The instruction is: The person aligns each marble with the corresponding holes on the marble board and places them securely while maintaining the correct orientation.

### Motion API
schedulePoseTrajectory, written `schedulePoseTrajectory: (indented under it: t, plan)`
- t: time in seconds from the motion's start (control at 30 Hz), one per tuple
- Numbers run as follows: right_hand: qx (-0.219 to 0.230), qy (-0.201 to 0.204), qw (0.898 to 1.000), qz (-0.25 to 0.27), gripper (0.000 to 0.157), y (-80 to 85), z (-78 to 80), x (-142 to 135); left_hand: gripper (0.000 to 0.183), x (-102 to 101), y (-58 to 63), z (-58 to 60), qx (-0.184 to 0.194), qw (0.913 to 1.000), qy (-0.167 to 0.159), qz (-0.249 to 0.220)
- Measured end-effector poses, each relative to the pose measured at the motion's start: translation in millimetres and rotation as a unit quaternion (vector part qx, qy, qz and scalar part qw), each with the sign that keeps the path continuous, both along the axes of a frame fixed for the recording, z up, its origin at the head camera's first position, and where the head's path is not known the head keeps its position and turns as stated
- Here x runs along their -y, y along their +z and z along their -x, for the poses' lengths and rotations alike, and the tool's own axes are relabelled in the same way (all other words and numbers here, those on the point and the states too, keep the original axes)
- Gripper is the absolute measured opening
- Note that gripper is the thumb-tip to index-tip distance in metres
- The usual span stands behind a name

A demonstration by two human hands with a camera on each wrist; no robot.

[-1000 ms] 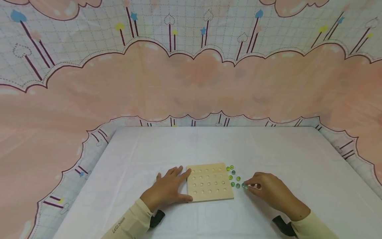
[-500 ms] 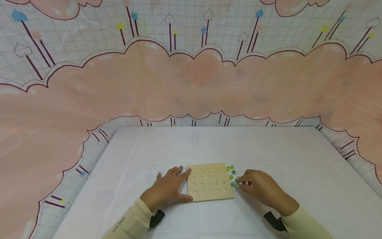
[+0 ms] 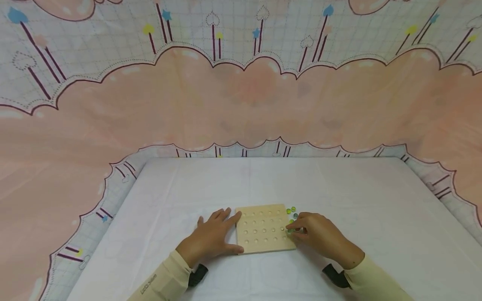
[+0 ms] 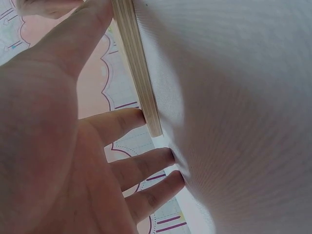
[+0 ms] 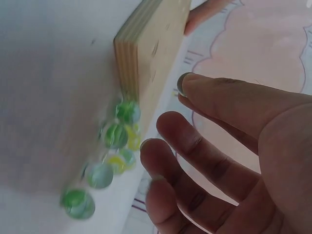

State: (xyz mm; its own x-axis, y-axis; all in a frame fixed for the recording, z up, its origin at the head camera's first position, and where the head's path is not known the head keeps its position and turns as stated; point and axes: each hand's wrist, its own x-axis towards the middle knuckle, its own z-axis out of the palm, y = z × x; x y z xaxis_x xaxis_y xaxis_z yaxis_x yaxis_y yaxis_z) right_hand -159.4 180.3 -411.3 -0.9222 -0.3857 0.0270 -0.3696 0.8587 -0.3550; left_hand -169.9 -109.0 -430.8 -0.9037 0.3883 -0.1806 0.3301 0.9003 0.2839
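Note:
A pale wooden board [image 3: 260, 227] with rows of round hollows lies flat on the white tabletop. My left hand [image 3: 208, 236] is spread at its left side, with thumb and index finger touching the edge; the left wrist view shows their contact with the board's layered side [image 4: 139, 73]. My right hand [image 3: 324, 234] is at the board's right edge, thumb and index finger together. A sliver of a dark greenish marble [image 5: 183, 84] appears at the thumb tip, mostly hidden. Several green and yellow glass marbles [image 5: 116, 135] lie beside the board, partly behind my right fingers in the head view.
The white table [image 3: 196, 179] stretches beyond the board to its back edge. A peach and white printed cloth [image 3: 241, 100] hangs behind and around it. Black wrist straps [image 3: 337, 276] sit at both sleeves.
My right hand has moved left from the outermost marble to the board's right edge, and that marble has left its spot. My left hand keeps its place on the board.

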Motion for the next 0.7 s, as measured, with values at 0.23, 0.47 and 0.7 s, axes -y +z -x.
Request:
schedulePoseTrajectory:
  t: [0.23,0.47,0.7]
  plan:
    - [0.001,0.018,1.0,0.018,0.016,-3.0,-0.8,8.2,0.096,0.9,3.9,-2.5,0.0,1.0,0.001,-0.006]
    - [-0.001,0.028,0.999,0.02,0.014,-5.8,-1.6,10.4,0.096,0.2,3.3,-2.3,-0.003,1.0,0.005,-0.004]
    - [0.004,0.034,0.999,0.017,0.016,-9.7,-1.9,9.9,0.096,0.0,2.4,-2.1,0.0,1.0,0.004,-0.001]
